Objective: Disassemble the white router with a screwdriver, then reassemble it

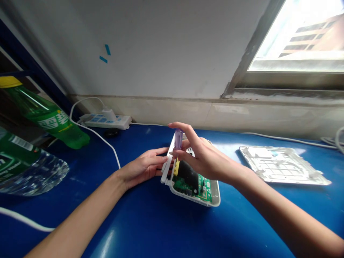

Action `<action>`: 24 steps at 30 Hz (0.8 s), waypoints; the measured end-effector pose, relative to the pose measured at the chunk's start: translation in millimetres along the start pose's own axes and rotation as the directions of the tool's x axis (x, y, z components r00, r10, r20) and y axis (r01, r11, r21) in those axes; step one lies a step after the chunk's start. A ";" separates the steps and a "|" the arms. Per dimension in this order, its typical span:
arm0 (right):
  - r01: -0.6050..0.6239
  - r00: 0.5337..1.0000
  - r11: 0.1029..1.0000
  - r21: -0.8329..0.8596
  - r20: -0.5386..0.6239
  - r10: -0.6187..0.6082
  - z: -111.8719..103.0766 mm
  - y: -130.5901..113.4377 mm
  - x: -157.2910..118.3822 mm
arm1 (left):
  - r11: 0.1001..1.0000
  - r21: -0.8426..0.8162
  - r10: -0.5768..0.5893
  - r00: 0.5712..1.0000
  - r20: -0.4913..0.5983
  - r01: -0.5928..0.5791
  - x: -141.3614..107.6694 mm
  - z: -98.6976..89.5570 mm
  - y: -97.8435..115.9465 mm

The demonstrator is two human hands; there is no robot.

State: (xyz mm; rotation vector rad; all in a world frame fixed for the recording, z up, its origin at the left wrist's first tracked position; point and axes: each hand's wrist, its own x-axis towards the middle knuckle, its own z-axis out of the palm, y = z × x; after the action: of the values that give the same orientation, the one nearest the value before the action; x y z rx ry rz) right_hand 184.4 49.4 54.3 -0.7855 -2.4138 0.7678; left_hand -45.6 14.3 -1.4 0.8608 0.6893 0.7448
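Observation:
My right hand [205, 157] is shut on a small screwdriver with a translucent purple handle [178, 139], held between thumb and fingers above the device. Below it lies an opened white plastic router base [193, 195] with a green circuit board [204, 190] and a black part inside. A yellow piece [176, 167] shows near its left side. My left hand [142, 166] is at that left side, its fingertips against a white antenna [167, 163] of the router. The screwdriver's tip is hidden behind my right fingers.
A white perforated plastic cover [282, 165] lies to the right on the blue table [134, 222]. Several green-labelled plastic bottles lie at the left, including one [45, 114] with a yellow cap. A white power strip [104, 121] and white cables run along the wall.

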 end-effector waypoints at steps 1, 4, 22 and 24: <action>0.013 1.000 1.000 0.011 0.003 -0.013 -0.8 1.9 1.5 | 1.000 -0.005 0.003 1.000 -0.001 -0.003 0.2 -0.7 -0.2; 0.034 0.999 0.999 0.026 0.028 -0.035 -2.2 6.4 2.7 | 1.000 -0.014 0.008 1.000 0.003 -0.008 0.5 -1.9 -0.8; 0.019 1.000 0.994 0.104 -0.005 -0.018 14.2 1.3 9.0 | 1.000 -0.012 0.007 1.000 0.018 -0.007 3.1 -4.9 -4.5; 0.035 0.999 0.983 0.179 -0.029 -0.030 21.1 6.0 7.1 | 1.000 -0.011 0.006 1.000 0.019 -0.006 3.0 -3.7 -4.2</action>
State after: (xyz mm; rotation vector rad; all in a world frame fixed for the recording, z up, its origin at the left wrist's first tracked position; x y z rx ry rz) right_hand 169.2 50.4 37.1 -0.6789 -2.2897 0.9411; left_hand -45.7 16.4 -7.4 0.8593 0.6656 0.7443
